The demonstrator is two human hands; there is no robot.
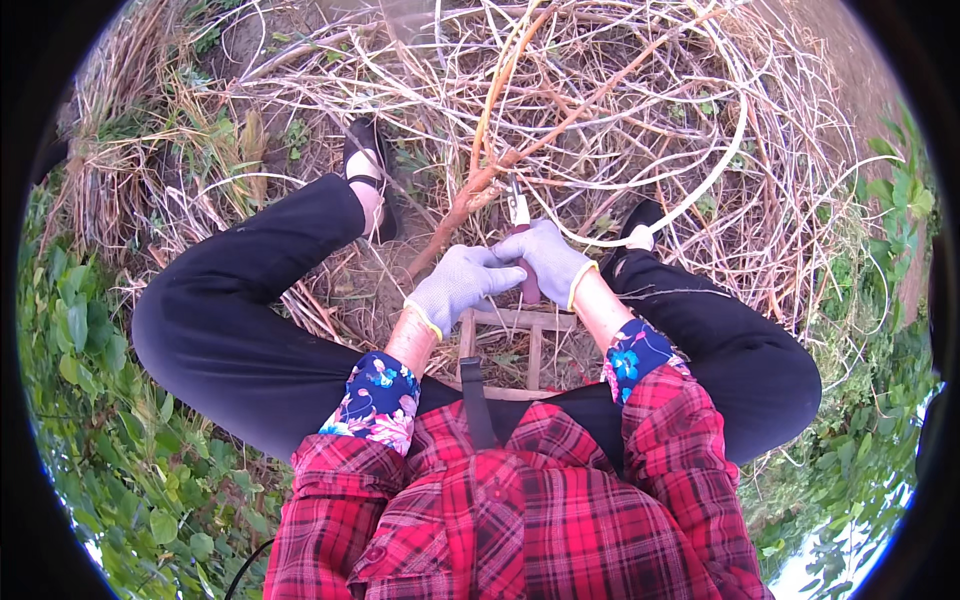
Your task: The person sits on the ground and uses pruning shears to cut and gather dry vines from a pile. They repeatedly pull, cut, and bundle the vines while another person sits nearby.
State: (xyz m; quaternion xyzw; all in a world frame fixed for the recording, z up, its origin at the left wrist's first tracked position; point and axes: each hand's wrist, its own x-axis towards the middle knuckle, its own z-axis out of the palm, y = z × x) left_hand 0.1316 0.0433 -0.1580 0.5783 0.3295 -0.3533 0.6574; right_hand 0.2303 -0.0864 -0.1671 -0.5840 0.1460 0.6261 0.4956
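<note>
My right hand (pixel 551 259), in a grey knit glove, is closed around the dark red handles of pruning shears (pixel 529 283). Their metal blades point away from me, beside a forked brown branch (pixel 469 195). My left hand (pixel 456 283), gloved the same way, meets the right one at the fingers. Its thumb tip reaches the shears' handle; whether its hidden fingers grip anything is unclear. The branch's thick lower end slants down to the ground behind my left hand, and its thinner limbs spread upward over the pile.
Dry, tangled vines (pixel 637 120) cover the ground ahead, with a long pale vine (pixel 724 161) looping toward my right foot. My black shoes (pixel 367 150) stand either side. Wooden slats (pixel 525 319) show between my legs. Leafy green plants (pixel 97 337) grow at both sides.
</note>
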